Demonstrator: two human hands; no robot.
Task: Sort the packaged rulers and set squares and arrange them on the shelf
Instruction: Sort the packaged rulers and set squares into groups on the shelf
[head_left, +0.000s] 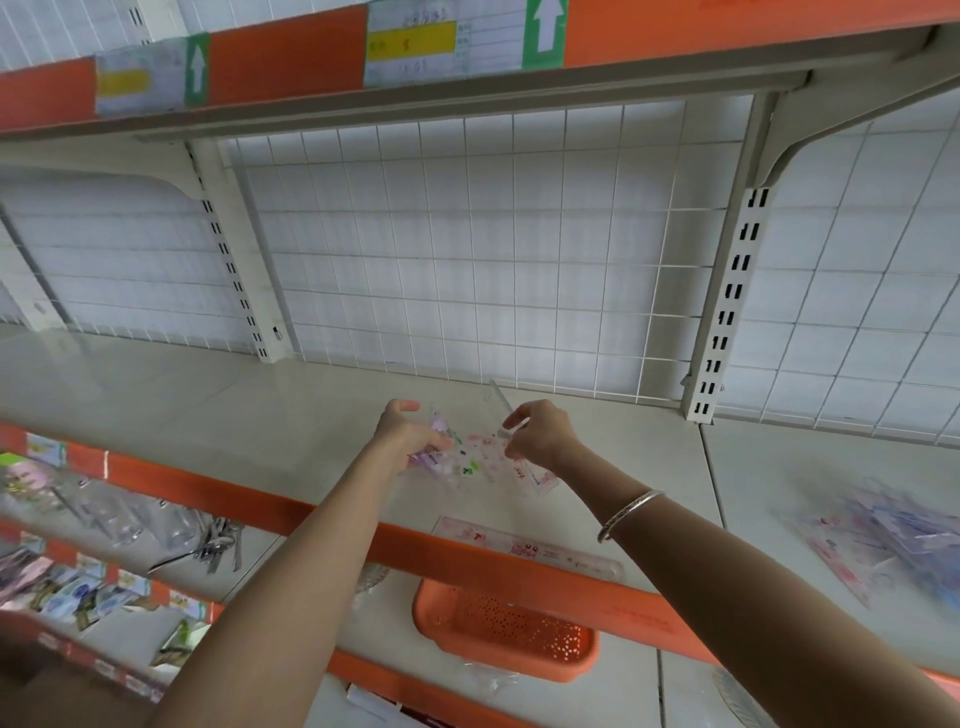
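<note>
I am pinching a clear ruler packet (502, 404) at my right grip's (535, 436) eleven o'clock, my left grip (408, 434) clutching a purple packet (423, 460).

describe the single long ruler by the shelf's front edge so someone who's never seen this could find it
Find the pale shelf backed by the wire grid and follow its orange front strip to the middle. Just behind that strip lies a long packaged ruler with pink print, running along the edge. It lies alone, unlike the packs held farther back or the pile far right.
</note>
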